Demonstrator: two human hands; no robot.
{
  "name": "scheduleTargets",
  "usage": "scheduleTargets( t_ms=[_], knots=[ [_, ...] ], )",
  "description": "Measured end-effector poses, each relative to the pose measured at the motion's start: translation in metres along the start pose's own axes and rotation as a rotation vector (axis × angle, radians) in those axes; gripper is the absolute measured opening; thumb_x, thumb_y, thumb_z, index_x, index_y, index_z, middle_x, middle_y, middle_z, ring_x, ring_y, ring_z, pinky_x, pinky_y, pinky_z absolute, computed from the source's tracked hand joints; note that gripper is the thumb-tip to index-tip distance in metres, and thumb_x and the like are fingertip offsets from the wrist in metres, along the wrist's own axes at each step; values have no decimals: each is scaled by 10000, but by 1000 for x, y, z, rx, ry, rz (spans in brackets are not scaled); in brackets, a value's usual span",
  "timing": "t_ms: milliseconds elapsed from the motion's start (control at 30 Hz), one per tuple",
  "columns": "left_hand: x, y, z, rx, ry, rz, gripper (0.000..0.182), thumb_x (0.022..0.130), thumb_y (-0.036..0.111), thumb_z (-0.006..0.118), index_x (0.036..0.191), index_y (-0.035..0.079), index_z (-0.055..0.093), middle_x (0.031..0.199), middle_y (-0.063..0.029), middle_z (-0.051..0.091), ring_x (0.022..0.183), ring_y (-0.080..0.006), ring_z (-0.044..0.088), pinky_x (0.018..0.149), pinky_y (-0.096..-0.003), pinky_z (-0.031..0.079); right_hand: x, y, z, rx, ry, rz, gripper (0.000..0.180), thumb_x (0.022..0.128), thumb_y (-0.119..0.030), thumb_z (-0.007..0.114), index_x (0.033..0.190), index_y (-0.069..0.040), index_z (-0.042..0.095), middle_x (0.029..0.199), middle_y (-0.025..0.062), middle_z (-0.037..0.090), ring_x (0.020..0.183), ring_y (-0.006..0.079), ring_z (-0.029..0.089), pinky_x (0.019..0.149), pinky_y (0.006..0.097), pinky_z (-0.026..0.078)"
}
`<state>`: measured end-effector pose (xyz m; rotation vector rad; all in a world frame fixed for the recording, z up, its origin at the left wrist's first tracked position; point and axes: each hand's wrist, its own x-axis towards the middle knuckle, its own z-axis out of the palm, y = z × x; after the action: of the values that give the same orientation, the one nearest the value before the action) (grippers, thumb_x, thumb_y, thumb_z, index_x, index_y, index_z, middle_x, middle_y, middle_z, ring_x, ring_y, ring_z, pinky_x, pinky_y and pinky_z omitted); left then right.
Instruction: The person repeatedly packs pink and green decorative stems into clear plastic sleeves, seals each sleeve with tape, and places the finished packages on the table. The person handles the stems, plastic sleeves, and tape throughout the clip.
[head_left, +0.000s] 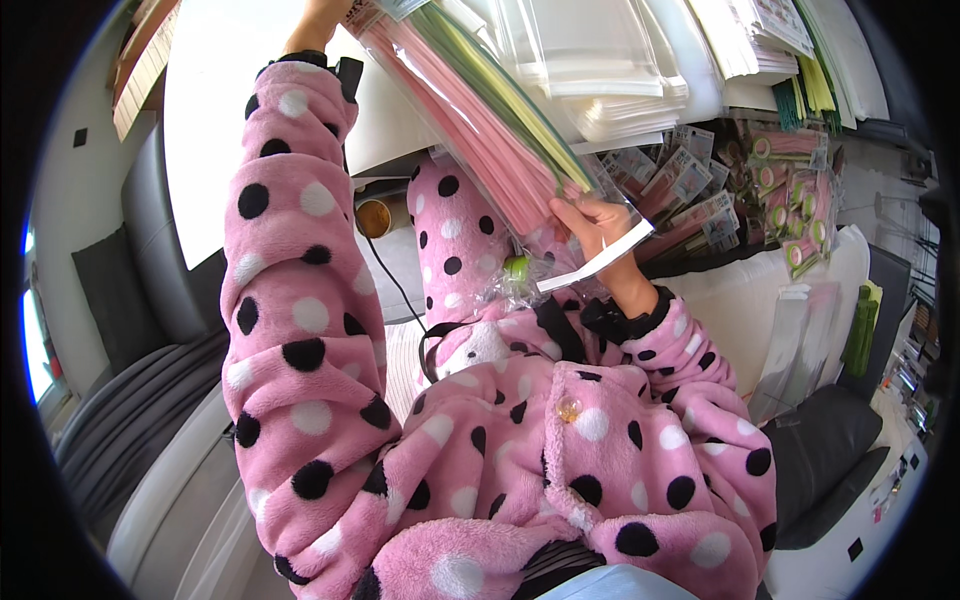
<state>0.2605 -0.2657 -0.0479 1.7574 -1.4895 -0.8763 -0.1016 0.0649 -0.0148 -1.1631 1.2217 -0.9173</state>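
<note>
A long clear plastic bag (420, 112) slants from the table down over my lap. Inside it lie pink chenille stems (480, 142), with green and yellow stems (517, 105) along one side. At its upper corner my left hand (321, 22) grips the bag, though the picture's top edge cuts off most of the fingers. My right hand (600, 229) holds the lower end, thumb against the stem tips. Beside that hand a white strip (596, 256) runs across the bag's end. A green tape roll (516, 268) in crinkled clear film rests on my lap.
Stacked clear bags (630, 112) cover part of the white table (217, 135). To the right sit filled packets (682, 180) and several packets with green tape rolls (799, 202). Printed cards (780, 22) lie at the upper right. A dark cable (390, 277) hangs beside my leg.
</note>
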Motion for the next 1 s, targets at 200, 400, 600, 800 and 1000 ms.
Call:
scheduleTargets(
  t_ms=[200, 400, 600, 800, 1000],
  knots=[
    [-5, 5, 4, -29, 29, 6, 101, 792, 47, 619, 872, -1, 658, 728, -73, 632, 602, -147, 569, 503, -275, 473, 2, -3, 11, -5, 108, 15, 254, 841, -98, 651, 656, 67, 599, 551, 12, 499, 535, 52, 415, 513, 232, 353],
    [-8, 7, 2, -20, 20, -24, 99, 790, 48, 625, 872, 1, 656, 738, -79, 634, 615, -150, 574, 516, -281, 480, 1, -1, 3, -79, 69, -70, 258, 833, -99, 655, 641, 61, 588, 523, 5, 462, 517, 49, 386, 481, 240, 310],
    [-12, 17, 6, 22, 40, -24, 105, 791, 50, 623, 878, 1, 655, 748, -82, 636, 638, -152, 580, 541, -281, 489, 0, 4, 5, -39, 80, -115, 277, 825, -97, 660, 610, 53, 571, 506, 11, 436, 503, 46, 372, 466, 247, 293],
    [-5, 9, 8, 47, 46, -40, 123, 790, 56, 624, 898, 7, 657, 799, -83, 646, 690, -159, 591, 598, -281, 503, 1, 6, 5, -43, 102, -84, 280, 822, -96, 666, 599, 45, 575, 509, 23, 470, 506, 49, 404, 472, 250, 310],
    [27, -23, -7, 128, 86, 357, 172, 767, 60, 663, 931, 7, 658, 811, -87, 649, 728, -168, 604, 636, -288, 512, -9, 16, -3, -96, 168, -177, 131, 871, -90, 611, 822, 31, 622, 710, 33, 602, 649, 86, 556, 577, 213, 434]
  ],
)
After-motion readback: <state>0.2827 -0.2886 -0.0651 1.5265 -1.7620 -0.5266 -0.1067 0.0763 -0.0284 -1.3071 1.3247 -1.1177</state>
